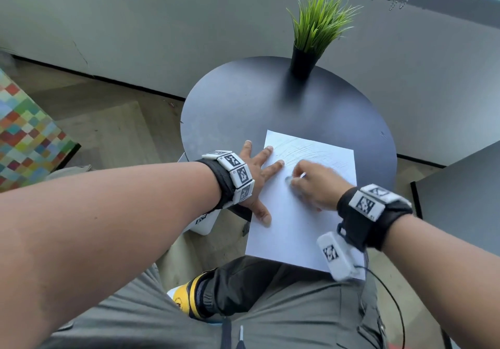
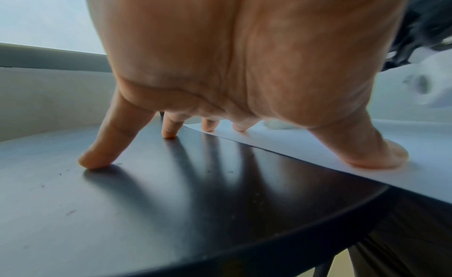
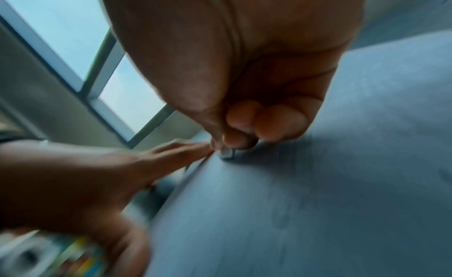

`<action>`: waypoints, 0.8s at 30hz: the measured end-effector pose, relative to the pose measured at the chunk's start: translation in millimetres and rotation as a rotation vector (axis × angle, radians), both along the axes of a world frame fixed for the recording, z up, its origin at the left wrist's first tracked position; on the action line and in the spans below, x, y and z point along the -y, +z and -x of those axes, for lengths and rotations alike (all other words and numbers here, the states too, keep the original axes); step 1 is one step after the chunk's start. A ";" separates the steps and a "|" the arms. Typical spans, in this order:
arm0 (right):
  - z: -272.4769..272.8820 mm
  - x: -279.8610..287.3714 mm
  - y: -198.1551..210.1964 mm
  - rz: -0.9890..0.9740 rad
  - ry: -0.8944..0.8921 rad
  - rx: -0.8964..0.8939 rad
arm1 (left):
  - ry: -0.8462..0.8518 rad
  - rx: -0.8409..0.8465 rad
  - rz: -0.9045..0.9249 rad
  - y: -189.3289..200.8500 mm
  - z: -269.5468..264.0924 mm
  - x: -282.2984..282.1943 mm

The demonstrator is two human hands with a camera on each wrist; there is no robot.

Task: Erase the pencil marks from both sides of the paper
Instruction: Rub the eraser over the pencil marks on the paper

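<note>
A white sheet of paper (image 1: 300, 224) lies on the round black table (image 1: 243, 100), its near edge hanging over the rim. Faint pencil marks (image 1: 303, 150) cross its far part. My left hand (image 1: 257, 175) lies flat with fingers spread; thumb (image 2: 374, 155) and two fingertips press the paper's left edge (image 2: 293, 143), the other fingers rest on the table. My right hand (image 1: 313, 183) pinches a small grey-white eraser (image 3: 226, 154) and holds it against the paper near the left hand's fingers. The eraser (image 1: 289, 180) is mostly hidden and blurred.
A potted green grass plant (image 1: 311, 32) in a black pot stands at the table's far edge. A grey wall runs behind. A colourful checkered object (image 1: 24, 132) sits at the left on the floor. Another dark surface (image 1: 465, 194) is at the right.
</note>
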State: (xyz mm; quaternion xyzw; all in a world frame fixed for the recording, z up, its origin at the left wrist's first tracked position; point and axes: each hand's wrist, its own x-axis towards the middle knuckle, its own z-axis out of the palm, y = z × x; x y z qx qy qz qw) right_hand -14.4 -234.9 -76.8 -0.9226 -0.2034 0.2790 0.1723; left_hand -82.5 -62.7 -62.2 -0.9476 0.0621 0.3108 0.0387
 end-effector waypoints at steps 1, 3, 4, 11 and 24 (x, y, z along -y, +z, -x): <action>13.3 -3.5 -0.9 0.035 0.093 -0.042 | -0.001 0.002 0.006 -1.4 -1.0 -0.4; 27.7 -6.3 0.1 0.084 0.231 -0.062 | -0.003 0.009 0.011 -2.7 -2.9 -0.6; 22.9 -5.6 0.0 0.085 0.228 -0.027 | -0.009 0.011 0.007 -2.9 -3.1 -0.6; 11.3 -5.7 -0.1 0.047 0.118 0.012 | -0.001 0.000 0.018 -4.0 -3.0 -1.4; -2.5 -6.6 4.3 0.057 -0.042 0.152 | 0.059 0.015 0.057 -9.1 -2.4 5.8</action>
